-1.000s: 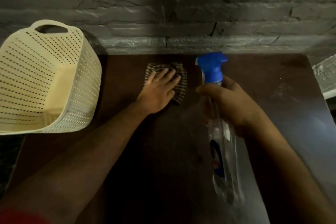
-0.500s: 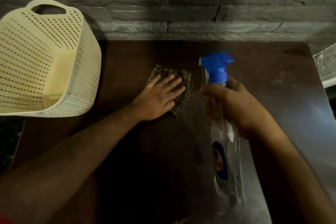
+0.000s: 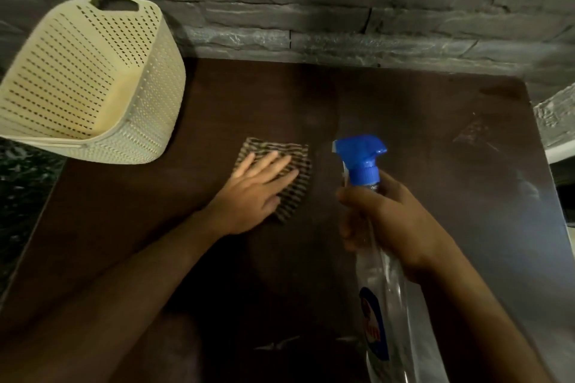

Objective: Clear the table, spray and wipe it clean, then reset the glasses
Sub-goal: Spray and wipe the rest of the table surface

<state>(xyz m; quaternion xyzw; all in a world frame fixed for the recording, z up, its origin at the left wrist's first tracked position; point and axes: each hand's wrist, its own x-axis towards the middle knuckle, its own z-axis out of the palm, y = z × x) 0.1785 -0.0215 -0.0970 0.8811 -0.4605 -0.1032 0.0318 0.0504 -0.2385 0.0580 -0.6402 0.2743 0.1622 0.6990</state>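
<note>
Cream perforated basket [image 3: 93, 78] left of the cloth, your left hand [image 3: 252, 193] flat and open pressing the striped cloth [image 3: 292, 177] onto the dark surface [image 3: 435, 140], right of the cloth your right hand [image 3: 389, 221] grip closed around the spray bottle [image 3: 382, 298], blue nozzle up.

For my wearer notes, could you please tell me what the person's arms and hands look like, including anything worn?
Both forearms are bare up to the frame's lower edge: no sleeves show. The left hand and right hand wear no gloves, and no rings, watch or bracelets can be made out in the dim light.
</note>
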